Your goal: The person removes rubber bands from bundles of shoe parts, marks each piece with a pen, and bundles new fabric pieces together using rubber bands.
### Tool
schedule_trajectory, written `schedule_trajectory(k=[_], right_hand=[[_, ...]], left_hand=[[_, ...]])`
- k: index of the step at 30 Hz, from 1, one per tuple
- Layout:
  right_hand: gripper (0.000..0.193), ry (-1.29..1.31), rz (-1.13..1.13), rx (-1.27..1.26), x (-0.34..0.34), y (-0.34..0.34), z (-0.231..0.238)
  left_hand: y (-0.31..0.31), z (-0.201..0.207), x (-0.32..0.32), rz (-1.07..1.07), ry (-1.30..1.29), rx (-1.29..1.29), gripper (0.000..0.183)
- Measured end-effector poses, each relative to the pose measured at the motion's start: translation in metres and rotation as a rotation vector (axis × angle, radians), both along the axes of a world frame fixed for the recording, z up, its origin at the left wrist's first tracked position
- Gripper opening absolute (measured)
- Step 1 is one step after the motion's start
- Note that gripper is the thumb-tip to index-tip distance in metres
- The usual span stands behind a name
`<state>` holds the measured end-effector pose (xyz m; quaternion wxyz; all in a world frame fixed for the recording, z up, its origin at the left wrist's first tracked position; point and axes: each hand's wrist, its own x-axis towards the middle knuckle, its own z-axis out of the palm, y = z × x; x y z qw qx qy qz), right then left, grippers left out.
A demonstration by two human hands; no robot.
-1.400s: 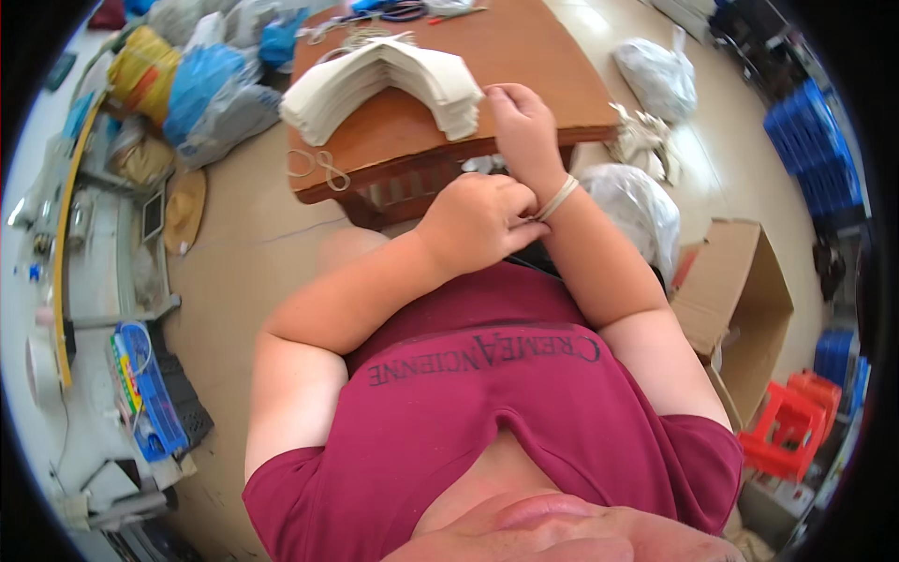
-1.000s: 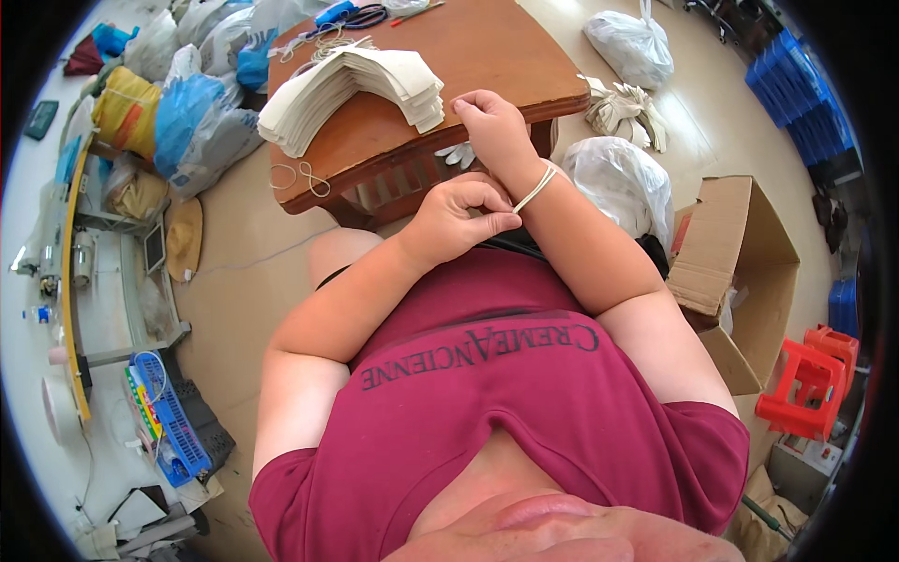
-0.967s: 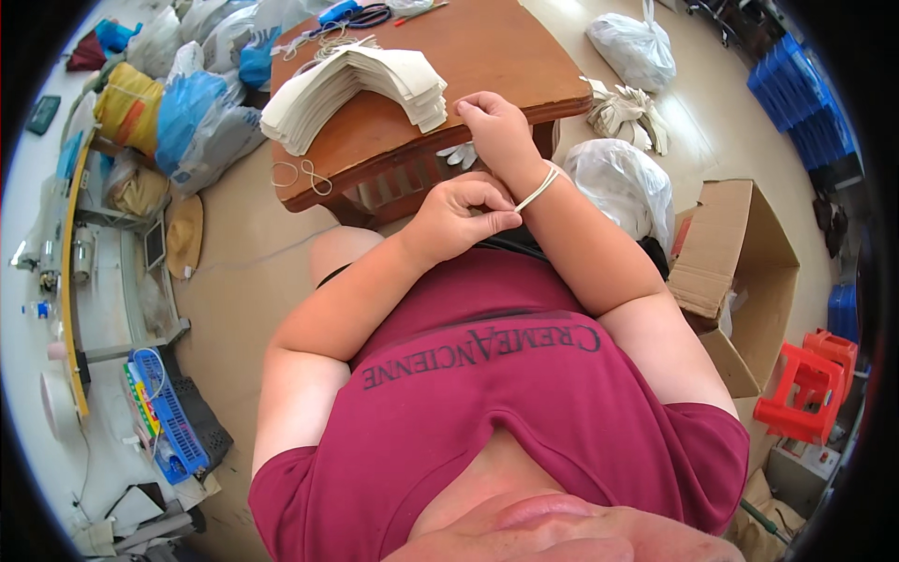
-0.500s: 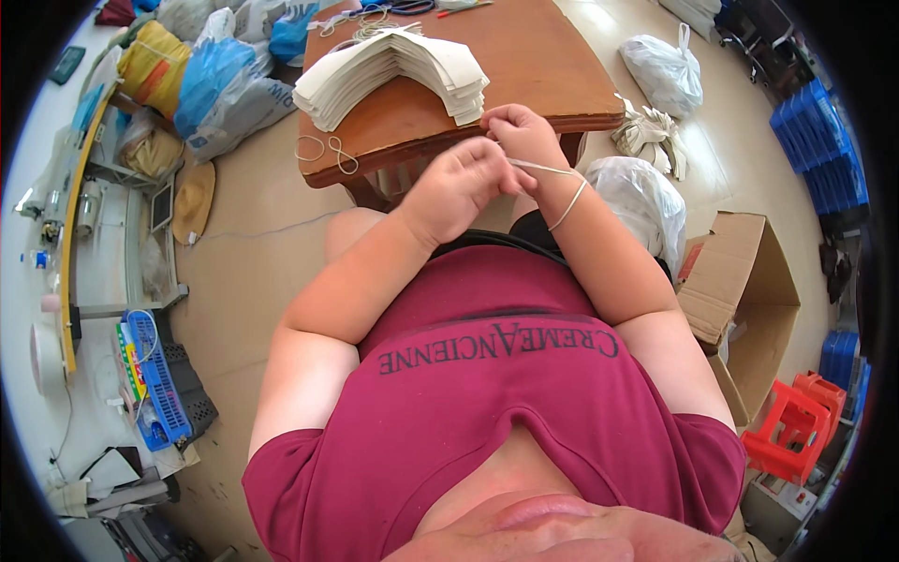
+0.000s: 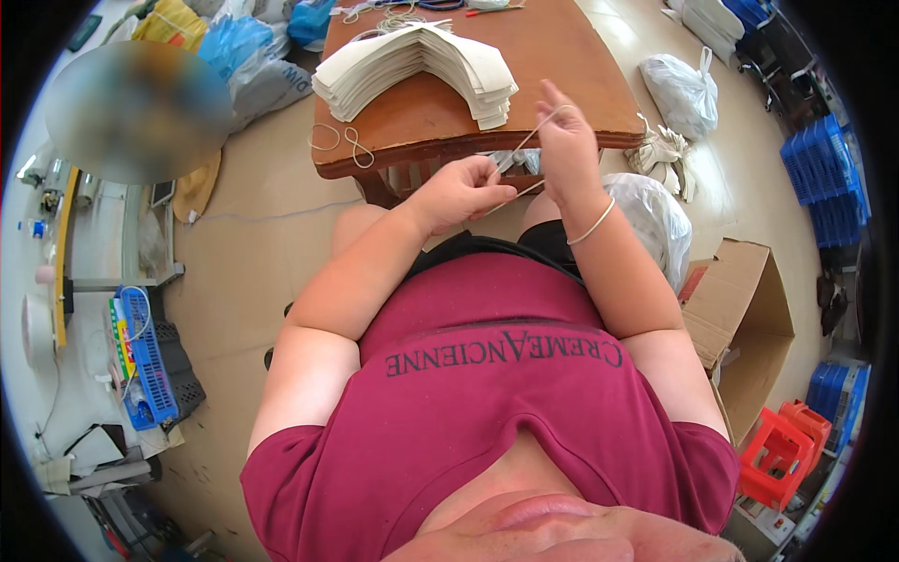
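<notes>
My left hand (image 5: 461, 195) is closed, pinching a thin white cord (image 5: 529, 137) between thumb and fingertips. The cord runs taut in two strands to my right hand (image 5: 567, 150), where it catches around the raised fingers. Those fingers point up and away from me. Around my right wrist sits a white cord band (image 5: 593, 221). Both hands hover in front of the near edge of a brown wooden table (image 5: 571, 70). On that table, a curved stack of off-white cloth or paper pieces (image 5: 417, 67) stands fanned into an arch. A loose cord loop (image 5: 357, 148) hangs over the table's front edge.
Full plastic bags (image 5: 681, 92) and a tied bundle of white strips (image 5: 663, 155) lie on the floor to the right. Nearer stand an open cardboard box (image 5: 749, 328) and a red stool (image 5: 777, 454). A blue basket (image 5: 148, 361) is at the left.
My right hand has turned upright and spread away from the left, drawing the cord into a stretched loop between them. Before, the hands were together and the cord ran towards the right wrist.
</notes>
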<state>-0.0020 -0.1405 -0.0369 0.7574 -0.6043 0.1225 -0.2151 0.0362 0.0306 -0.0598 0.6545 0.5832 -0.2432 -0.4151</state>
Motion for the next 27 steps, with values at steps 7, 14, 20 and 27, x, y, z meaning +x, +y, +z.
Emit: schedule_trajectory(k=[7, 14, 20, 27], right_hand=[[0.061, 0.364, 0.013, -0.148, 0.04, -0.033, 0.024], [0.07, 0.833, 0.19, -0.366, 0.107, -0.039, 0.033], [0.058, 0.776, 0.269, 0.059, 0.107, -0.031, 0.017], [0.051, 0.758, 0.273, 0.104, 0.112, -0.023, -0.003]], left_hand=[[-0.014, 0.011, 0.067, 0.604, -0.406, 0.096, 0.027], [-0.042, -0.015, 0.126, 0.657, -0.181, 0.224, 0.037], [-0.051, -0.033, 0.126, 0.612, 0.034, 0.406, 0.048], [-0.061, -0.022, 0.126, 0.535, -0.125, 0.605, 0.068]])
